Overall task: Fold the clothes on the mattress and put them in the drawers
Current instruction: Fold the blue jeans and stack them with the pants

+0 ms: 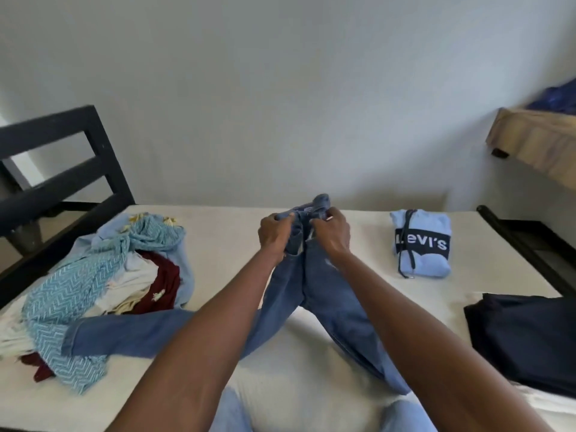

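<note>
A: What's the room like?

B: A plain pale wall (280, 88) behind a bare white mattress (218, 238), with a black slatted frame (62, 157) at the left end.

A: And the hands?

B: Both are up over the middle of the mattress, clenched on one pair of blue jeans (314, 291). The left hand (276, 233) has its fingers curled round the bunched waistband, thumb on top. The right hand (332, 233) pinches the denim just beside it, knuckles raised. The two nearly touch.

A: How do the jeans hang?

B: The waist is lifted; the two legs trail down onto the mattress, one bent off to the left, one running toward the near right.

A: Anything else on the mattress?

B: Three lots. At the left, a loose pile (103, 291): a blue zigzag-weave cloth, maroon, cream and light blue pieces. At the far right, one folded light blue top (420, 241) with a dark printed band. Nearer, at the right edge, a flat dark navy garment (526, 338).
</note>
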